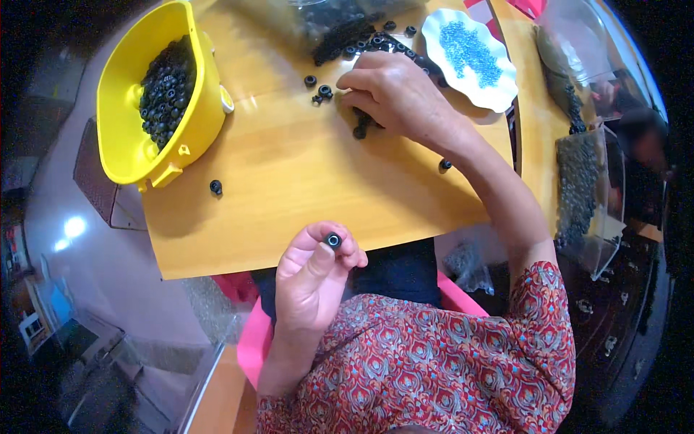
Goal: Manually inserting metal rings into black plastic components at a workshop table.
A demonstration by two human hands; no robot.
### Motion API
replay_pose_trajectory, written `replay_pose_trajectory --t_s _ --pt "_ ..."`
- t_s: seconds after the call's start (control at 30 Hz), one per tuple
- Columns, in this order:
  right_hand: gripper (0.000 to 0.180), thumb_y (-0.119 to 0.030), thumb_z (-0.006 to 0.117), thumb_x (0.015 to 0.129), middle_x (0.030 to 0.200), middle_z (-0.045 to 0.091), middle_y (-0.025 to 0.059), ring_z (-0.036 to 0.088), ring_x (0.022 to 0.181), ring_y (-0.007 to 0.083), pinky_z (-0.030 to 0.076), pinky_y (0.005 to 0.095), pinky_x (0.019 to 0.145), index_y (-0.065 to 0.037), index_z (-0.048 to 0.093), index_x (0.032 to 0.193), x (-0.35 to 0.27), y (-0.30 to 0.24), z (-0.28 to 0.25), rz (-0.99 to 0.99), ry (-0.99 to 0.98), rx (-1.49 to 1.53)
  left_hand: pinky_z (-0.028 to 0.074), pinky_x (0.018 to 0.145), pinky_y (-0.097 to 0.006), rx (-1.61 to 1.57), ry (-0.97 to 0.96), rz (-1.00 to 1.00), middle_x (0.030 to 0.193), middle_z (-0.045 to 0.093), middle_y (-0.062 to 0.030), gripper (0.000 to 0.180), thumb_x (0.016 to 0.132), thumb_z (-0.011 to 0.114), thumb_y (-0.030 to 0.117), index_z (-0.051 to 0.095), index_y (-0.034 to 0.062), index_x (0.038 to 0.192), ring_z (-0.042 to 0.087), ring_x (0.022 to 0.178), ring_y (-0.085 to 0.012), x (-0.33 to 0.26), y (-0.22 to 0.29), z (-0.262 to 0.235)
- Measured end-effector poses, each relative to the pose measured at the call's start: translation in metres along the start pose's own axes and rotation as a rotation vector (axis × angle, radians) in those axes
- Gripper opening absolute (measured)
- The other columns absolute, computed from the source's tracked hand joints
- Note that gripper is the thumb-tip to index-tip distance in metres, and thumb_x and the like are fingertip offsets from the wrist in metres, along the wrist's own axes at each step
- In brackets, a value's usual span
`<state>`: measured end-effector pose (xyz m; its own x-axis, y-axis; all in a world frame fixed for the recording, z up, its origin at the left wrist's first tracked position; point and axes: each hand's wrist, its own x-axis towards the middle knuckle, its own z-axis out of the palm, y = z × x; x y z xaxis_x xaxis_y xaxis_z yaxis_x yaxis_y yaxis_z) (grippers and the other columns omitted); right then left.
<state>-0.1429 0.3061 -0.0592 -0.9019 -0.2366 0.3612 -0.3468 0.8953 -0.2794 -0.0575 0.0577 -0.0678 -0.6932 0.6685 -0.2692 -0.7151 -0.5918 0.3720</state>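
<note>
Black ring (333, 240) pinched in left hand (312, 271); right hand (394, 94) gathers rings (360, 124).

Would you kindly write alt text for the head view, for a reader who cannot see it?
A person's left hand pinches a small black ring over the near edge of a wooden table, while the right hand rests on loose black rings farther back. A yellow tub of rings sits at left, and a white scalloped dish of blue beads at right.
</note>
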Motion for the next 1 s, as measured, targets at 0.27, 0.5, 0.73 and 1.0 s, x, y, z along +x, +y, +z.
replay_pose_trajectory --t_s 0.27,0.5,0.73,1.0 --pt "0.008 -0.012 0.065 0.080 0.074 0.061 0.0120 0.062 0.069 0.0274 0.050 0.0339 0.064 -0.004 0.066 0.080 0.001 -0.013 -0.010 -0.018 0.011 0.007 0.046 0.079 -0.034 0.006 -0.026 0.021 0.091 0.059 -0.0080 0.021 0.091 0.058 0.016 0.056 0.0002 0.104 0.054 0.079 -0.0173 -0.003 0.003 0.000" --pt "0.014 -0.003 0.064 0.084 0.087 0.065 0.0113 0.063 0.079 0.0148 0.051 0.0240 0.066 0.004 0.063 0.096 -0.044 -0.080 -0.049 0.599 -0.132 1.506 0.045 0.078 -0.034 0.013 -0.012 0.044 0.089 0.059 -0.0077 0.023 0.090 0.060 0.017 0.056 -0.0005 0.105 0.053 0.078 -0.0165 -0.014 0.005 0.001" --pt "0.026 -0.005 0.061 0.087 0.099 0.066 0.0080 0.062 0.090 0.0111 0.049 0.0245 0.081 0.002 0.063 0.112 -0.091 -0.105 -0.042 0.551 0.027 1.824 0.045 0.076 -0.034 0.038 -0.034 0.025 0.089 0.058 -0.0080 0.023 0.090 0.060 0.017 0.056 -0.0005 0.104 0.052 0.077 -0.0164 -0.031 -0.004 0.013" --pt "0.022 -0.004 0.061 0.087 0.098 0.065 0.0050 0.061 0.090 0.0108 0.048 0.0248 0.082 0.002 0.064 0.109 -0.109 -0.124 -0.044 0.534 0.015 1.735 0.045 0.076 -0.033 0.081 -0.064 0.032 0.089 0.058 -0.0082 0.023 0.091 0.060 0.017 0.057 -0.0007 0.105 0.053 0.077 -0.0160 -0.046 -0.008 0.021"
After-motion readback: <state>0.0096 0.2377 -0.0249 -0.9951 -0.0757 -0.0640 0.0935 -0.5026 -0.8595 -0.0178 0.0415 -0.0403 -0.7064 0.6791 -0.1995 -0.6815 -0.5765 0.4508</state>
